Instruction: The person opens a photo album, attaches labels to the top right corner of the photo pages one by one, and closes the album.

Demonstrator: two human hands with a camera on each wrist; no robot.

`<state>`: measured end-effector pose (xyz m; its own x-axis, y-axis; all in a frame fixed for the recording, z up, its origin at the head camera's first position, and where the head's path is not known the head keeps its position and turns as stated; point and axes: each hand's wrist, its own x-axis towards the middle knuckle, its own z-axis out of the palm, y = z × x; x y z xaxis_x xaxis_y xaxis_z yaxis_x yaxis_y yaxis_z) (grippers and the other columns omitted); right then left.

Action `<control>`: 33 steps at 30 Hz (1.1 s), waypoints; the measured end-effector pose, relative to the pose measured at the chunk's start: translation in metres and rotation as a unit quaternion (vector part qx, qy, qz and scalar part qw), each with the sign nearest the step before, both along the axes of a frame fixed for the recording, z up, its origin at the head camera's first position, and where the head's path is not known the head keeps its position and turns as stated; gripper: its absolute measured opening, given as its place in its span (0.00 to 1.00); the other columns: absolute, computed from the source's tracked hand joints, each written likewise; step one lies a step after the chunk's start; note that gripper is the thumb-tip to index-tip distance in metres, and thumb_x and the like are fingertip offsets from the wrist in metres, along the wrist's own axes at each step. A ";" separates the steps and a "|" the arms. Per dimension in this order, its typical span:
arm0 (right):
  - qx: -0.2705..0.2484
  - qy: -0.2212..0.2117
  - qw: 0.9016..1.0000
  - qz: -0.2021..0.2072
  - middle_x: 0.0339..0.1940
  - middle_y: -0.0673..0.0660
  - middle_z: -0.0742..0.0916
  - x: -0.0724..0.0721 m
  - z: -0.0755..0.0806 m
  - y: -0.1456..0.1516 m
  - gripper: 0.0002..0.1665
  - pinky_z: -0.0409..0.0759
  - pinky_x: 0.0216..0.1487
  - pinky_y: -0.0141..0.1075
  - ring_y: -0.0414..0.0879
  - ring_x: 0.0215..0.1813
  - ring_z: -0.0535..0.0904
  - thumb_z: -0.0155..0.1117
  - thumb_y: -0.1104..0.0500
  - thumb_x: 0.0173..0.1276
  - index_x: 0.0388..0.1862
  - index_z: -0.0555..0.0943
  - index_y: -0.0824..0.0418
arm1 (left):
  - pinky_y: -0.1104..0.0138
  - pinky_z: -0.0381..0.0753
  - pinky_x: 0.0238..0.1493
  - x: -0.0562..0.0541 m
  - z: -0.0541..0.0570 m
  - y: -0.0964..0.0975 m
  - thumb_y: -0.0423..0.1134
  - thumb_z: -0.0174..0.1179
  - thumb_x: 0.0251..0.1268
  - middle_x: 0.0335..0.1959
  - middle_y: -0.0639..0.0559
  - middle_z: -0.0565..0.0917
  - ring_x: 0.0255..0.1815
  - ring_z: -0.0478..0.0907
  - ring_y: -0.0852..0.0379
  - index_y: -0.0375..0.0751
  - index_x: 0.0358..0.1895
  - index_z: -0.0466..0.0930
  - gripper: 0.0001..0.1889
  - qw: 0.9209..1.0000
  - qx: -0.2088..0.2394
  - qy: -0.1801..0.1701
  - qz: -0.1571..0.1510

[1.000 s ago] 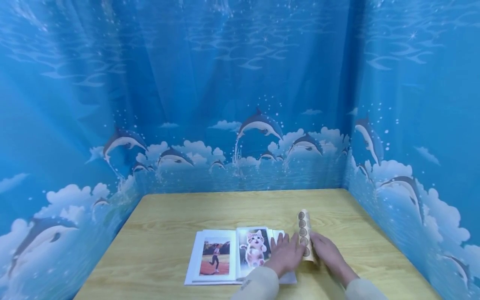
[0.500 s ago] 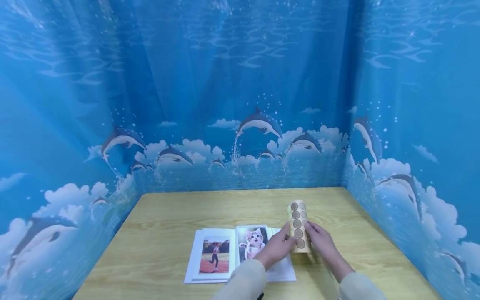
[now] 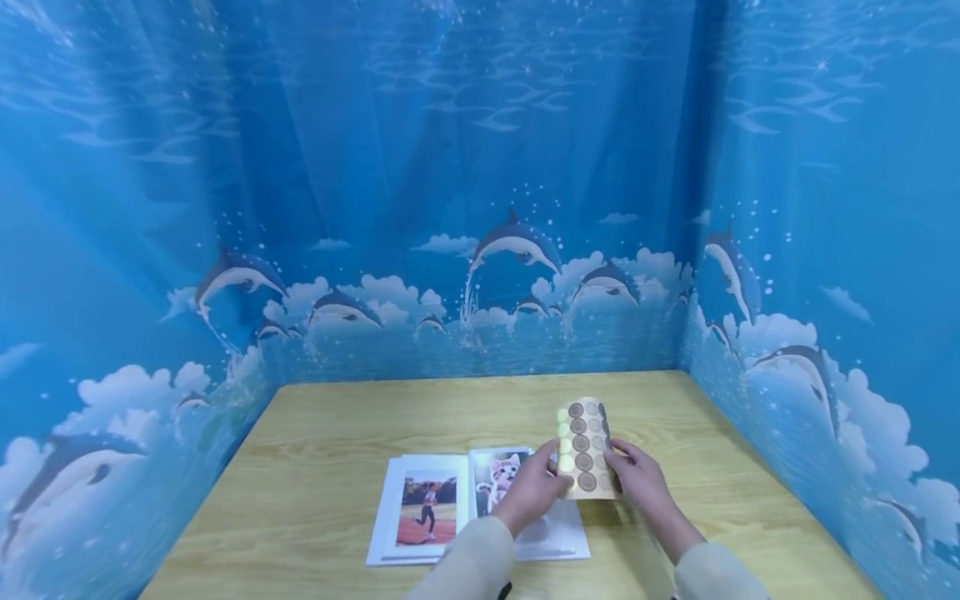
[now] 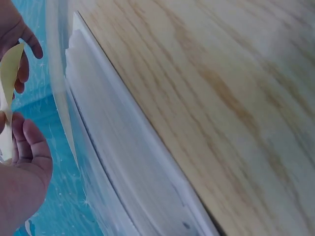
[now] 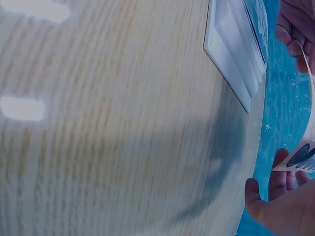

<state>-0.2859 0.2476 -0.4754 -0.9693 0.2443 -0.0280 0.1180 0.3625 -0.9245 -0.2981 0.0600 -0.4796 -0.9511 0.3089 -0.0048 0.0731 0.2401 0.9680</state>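
Note:
A sheet of round stickers [image 3: 582, 450], with columns of brown, pale and yellow-green circles, is raised above the table and curves at its right side. My left hand [image 3: 531, 492] pinches its left edge, while my right hand [image 3: 641, 479] holds the right edge. Just below the left hand lies an open photo album [image 3: 382, 510]. A runner photo [image 3: 427, 510] fills its left page; the kitten photo [image 3: 501, 471] on the right page is partly covered by that hand. In the right wrist view, the sheet [image 5: 311, 123] bends between both hands.
The wooden table [image 3: 330, 417] is enclosed by blue curtains [image 3: 480, 167] printed with dolphins, close along its back and sides. The album's page edges [image 4: 118, 132] show in the left wrist view.
The sticker sheet has come up off the table and leftward, and its rolled face has spread wider. My left hand has moved from resting by the album to pinching the sheet's left edge.

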 end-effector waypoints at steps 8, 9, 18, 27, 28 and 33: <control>-0.020 0.018 0.999 -0.019 0.51 0.67 0.82 -0.001 0.001 -0.001 0.32 0.77 0.40 0.27 0.47 0.46 0.77 0.60 0.64 0.71 0.71 0.66 0.71 | 0.64 0.83 0.32 -0.006 0.000 -0.006 0.26 0.65 0.58 0.34 0.52 0.78 0.29 0.77 0.58 0.36 0.75 0.60 0.39 0.998 0.044 -0.014 0.046; -0.020 0.021 0.999 -0.020 0.51 0.67 0.82 0.000 0.001 -0.001 0.32 0.77 0.40 0.26 0.46 0.45 0.77 0.60 0.64 0.70 0.71 0.65 0.71 | 0.65 0.82 0.32 -0.006 0.000 -0.007 0.26 0.65 0.58 0.34 0.52 0.78 0.29 0.76 0.58 0.35 0.74 0.60 0.39 0.997 0.049 -0.019 0.051; -0.058 0.024 0.997 -0.040 0.48 0.63 0.82 0.000 0.007 -0.007 0.35 0.79 0.38 0.26 0.41 0.39 0.77 0.62 0.65 0.69 0.72 0.64 0.71 | 0.68 0.77 0.29 -0.004 0.002 -0.009 0.29 0.65 0.60 0.29 0.53 0.79 0.24 0.74 0.60 0.36 0.59 0.79 0.22 0.991 0.097 -0.058 0.074; -0.073 0.026 0.995 -0.062 0.51 0.64 0.79 0.001 0.013 -0.008 0.34 0.80 0.37 0.26 0.42 0.41 0.76 0.62 0.66 0.69 0.72 0.65 0.70 | 0.64 0.82 0.34 0.003 0.003 -0.008 0.33 0.66 0.61 0.28 0.51 0.83 0.28 0.79 0.57 0.39 0.40 0.84 0.05 0.991 0.093 -0.075 0.061; -0.071 0.027 0.995 -0.064 0.51 0.65 0.79 0.002 0.013 -0.008 0.33 0.80 0.37 0.25 0.42 0.41 0.77 0.62 0.66 0.69 0.72 0.65 0.70 | 0.64 0.83 0.35 0.003 0.003 -0.008 0.32 0.66 0.61 0.29 0.50 0.84 0.28 0.80 0.57 0.38 0.39 0.84 0.05 0.991 0.096 -0.075 0.057; -0.067 0.032 0.995 -0.068 0.50 0.65 0.79 0.001 0.012 -0.006 0.32 0.79 0.37 0.24 0.40 0.41 0.76 0.61 0.67 0.69 0.71 0.66 0.71 | 0.65 0.85 0.37 0.005 0.003 -0.006 0.32 0.65 0.62 0.29 0.50 0.84 0.29 0.81 0.57 0.36 0.40 0.85 0.05 0.990 0.107 -0.077 0.048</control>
<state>-0.2849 0.2411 -0.4633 -0.9284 0.3716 -0.0091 0.0977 0.2204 -0.9705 -0.2932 0.0543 -0.4764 -0.9691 0.2269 -0.0969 -0.0933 0.0265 0.9953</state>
